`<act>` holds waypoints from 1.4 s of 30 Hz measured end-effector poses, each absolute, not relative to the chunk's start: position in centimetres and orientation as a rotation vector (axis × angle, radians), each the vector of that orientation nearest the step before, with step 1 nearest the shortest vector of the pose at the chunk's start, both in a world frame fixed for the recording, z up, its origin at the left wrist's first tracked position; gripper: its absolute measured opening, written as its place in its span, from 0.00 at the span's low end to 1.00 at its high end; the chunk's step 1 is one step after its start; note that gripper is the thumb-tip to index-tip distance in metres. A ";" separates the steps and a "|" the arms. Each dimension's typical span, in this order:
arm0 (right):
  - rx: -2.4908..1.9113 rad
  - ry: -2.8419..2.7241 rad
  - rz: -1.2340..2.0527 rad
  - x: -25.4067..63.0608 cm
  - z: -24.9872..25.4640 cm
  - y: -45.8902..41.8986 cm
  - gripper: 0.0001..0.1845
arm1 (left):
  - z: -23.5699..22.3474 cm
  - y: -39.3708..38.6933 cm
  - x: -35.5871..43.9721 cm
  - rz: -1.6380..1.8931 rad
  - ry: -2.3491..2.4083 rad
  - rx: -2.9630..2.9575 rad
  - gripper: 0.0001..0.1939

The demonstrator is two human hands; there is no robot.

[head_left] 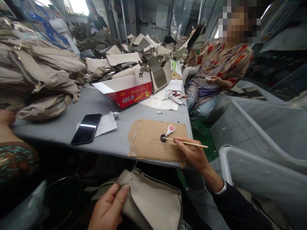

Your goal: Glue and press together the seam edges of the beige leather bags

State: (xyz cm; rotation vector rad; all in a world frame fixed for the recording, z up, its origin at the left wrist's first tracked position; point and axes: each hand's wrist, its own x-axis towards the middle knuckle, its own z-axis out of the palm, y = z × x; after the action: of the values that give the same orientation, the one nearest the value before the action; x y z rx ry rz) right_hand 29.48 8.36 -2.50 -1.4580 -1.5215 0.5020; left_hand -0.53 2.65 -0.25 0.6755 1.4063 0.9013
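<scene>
Left hand (109, 204) pinches bag (158, 198) (likely light, supple) at ten-o'clock edge, sound hold; right hand (193, 156) pinches stick (201, 146).

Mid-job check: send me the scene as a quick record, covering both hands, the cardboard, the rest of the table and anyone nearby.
Left hand: the left hand pinches a beige bag below the table edge
Right hand: the right hand holds a thin wooden stick, its tip at a small black cap
Cardboard: the cardboard sheet bears the cap and a white bottle
Table: dark phone partly over white paper; open red box farther back
Nearby: person in checked apron, at the table's right side
</scene>
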 end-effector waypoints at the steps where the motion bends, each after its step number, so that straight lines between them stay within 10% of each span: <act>1: -1.468 -1.524 0.509 29.5 -2.6 8.3 0.12 | -0.3 2.6 -0.5 0.907 1.392 0.685 0.25; 13: -1.424 -1.087 0.557 28.8 -1.9 6.9 0.12 | -1.5 1.7 -1.8 0.833 1.254 0.806 0.22; 25: -1.140 -1.004 1.434 22.2 -2.3 3.0 0.09 | -1.2 0.9 -2.2 0.810 1.282 0.842 0.23; 42: -1.090 -1.111 1.406 21.5 -2.6 2.3 0.07 | -0.9 0.8 -1.7 0.803 1.285 0.827 0.25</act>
State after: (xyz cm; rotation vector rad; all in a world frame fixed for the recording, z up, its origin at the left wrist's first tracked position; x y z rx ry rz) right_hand 21.53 2.31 -2.62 -1.0897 -1.1108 1.4060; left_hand -1.74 0.79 -0.89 0.8270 1.2850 0.8033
